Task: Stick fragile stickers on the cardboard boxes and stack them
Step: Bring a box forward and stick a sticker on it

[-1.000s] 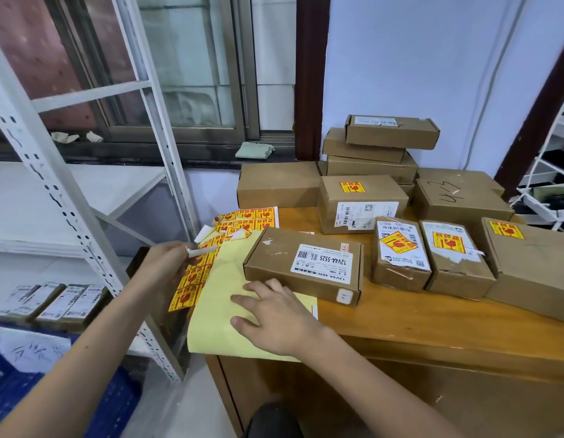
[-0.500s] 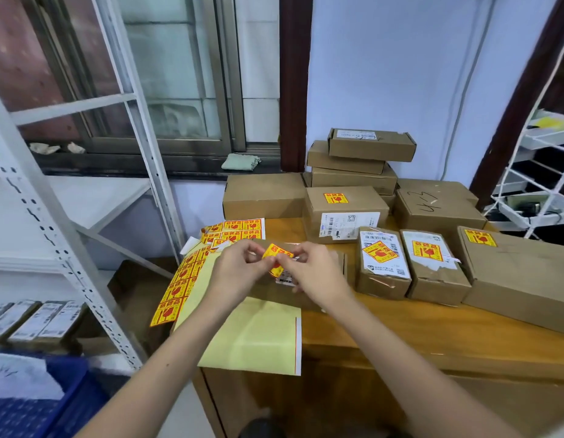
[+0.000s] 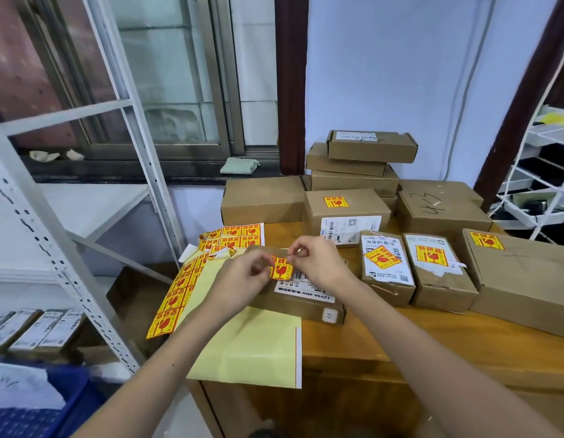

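Observation:
A yellow and red fragile sticker (image 3: 280, 269) hangs between my two hands above a flat cardboard box (image 3: 301, 303) with a white label. My left hand (image 3: 242, 278) pinches its left edge and my right hand (image 3: 318, 263) pinches its top right corner. The box lies on the wooden table (image 3: 400, 339), partly hidden by both hands. To its left lies a sheet of fragile stickers (image 3: 176, 292), with another sheet (image 3: 239, 233) behind it. Three boxes on the right carry stickers: a small one (image 3: 386, 267), its neighbour (image 3: 435, 270) and a large one (image 3: 524, 279).
A pale yellow backing sheet (image 3: 252, 349) hangs over the table's front left edge. More boxes are stacked (image 3: 353, 172) against the back wall. A white metal shelf frame (image 3: 53, 248) stands at the left, a wire rack (image 3: 540, 184) at the right.
My left hand brought a sticker from the sheet; my right hand left the backing sheet and joined it. Both now hold the sticker over the box, slightly lower than before.

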